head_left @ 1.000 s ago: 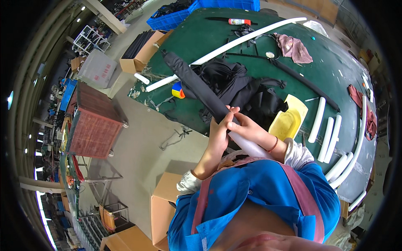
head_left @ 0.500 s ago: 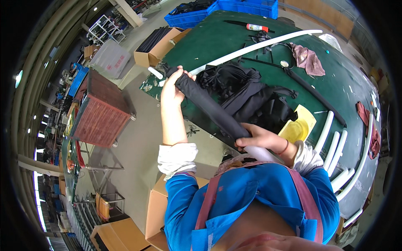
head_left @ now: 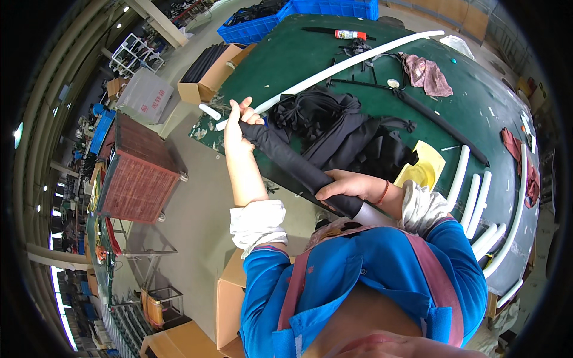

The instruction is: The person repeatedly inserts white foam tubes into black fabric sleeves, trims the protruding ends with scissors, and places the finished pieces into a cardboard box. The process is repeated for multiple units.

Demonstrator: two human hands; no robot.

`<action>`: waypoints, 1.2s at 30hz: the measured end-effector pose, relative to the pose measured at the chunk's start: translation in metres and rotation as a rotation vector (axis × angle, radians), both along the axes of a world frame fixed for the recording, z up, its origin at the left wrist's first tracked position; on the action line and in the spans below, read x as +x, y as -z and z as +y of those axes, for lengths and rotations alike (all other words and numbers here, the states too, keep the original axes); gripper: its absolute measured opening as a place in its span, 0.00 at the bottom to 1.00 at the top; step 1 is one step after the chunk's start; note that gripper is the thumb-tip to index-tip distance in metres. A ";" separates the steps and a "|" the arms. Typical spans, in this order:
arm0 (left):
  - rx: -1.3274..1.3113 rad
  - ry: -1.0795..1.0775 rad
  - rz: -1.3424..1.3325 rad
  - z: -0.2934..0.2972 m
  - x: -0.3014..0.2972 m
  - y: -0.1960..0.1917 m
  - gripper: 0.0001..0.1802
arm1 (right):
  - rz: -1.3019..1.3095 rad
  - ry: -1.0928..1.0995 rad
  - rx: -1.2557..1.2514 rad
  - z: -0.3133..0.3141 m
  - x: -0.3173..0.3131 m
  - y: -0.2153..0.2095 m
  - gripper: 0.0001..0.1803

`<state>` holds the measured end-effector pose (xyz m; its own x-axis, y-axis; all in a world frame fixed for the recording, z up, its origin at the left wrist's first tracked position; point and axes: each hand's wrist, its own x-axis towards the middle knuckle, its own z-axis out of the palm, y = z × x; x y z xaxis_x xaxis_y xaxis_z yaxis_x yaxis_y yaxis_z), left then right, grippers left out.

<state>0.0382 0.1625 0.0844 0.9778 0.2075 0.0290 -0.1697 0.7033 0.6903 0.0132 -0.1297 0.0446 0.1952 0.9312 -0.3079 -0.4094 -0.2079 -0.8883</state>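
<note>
I hold a long tube covered by a black fabric sleeve [head_left: 292, 164] slanting from my chest toward the upper left. My left hand [head_left: 239, 122] grips the sleeve's far end, arm stretched out. My right hand [head_left: 346, 186] is closed around the sleeve near my body, where the bare grey-white tube end [head_left: 373, 216] shows. A pile of black fabric sleeves [head_left: 346, 134] lies on the green table [head_left: 310, 53] just behind the tube.
On the table lie a long white tube [head_left: 352, 62], several short white tubes [head_left: 471, 191] at the right, a yellow dish [head_left: 421, 170], a plaid cloth [head_left: 427, 74] and a spray can [head_left: 351, 34]. A blue crate [head_left: 310, 15], cardboard boxes [head_left: 209, 71] and a brown wire cart [head_left: 134, 170] stand on the floor.
My left hand slid from beside my right hand out along the tube to its far end, pulling the black sleeve along it. My right hand kept its grip near my body.
</note>
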 end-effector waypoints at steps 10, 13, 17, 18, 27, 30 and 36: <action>-0.084 -0.004 -0.031 -0.030 -0.015 0.009 0.19 | 0.343 0.044 0.143 -0.024 0.007 0.012 0.20; -0.164 -0.003 -0.006 -0.008 -0.002 0.032 0.17 | 0.309 0.046 0.135 -0.017 0.004 0.011 0.20; -0.091 -0.344 0.313 0.027 0.032 0.075 0.18 | 0.190 0.082 0.035 0.011 0.007 0.027 0.19; -0.168 -0.431 0.415 0.031 0.039 0.083 0.18 | 0.255 0.217 -0.034 0.019 0.003 0.029 0.18; -0.394 -0.333 0.484 0.037 0.048 0.094 0.12 | -0.097 0.143 -0.276 -0.058 -0.030 -0.023 0.25; -0.265 -0.305 0.373 0.004 0.053 0.086 0.14 | 0.006 0.116 -0.186 -0.065 -0.024 -0.018 0.26; -0.452 -0.194 0.303 -0.015 0.084 0.140 0.16 | 0.267 0.152 -0.060 -0.018 0.003 0.000 0.18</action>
<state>0.1222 0.1477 -0.0555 0.8714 0.3104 -0.3798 -0.1661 0.9154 0.3668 0.0163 -0.1474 0.0446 0.2353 0.8761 -0.4208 -0.6571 -0.1756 -0.7330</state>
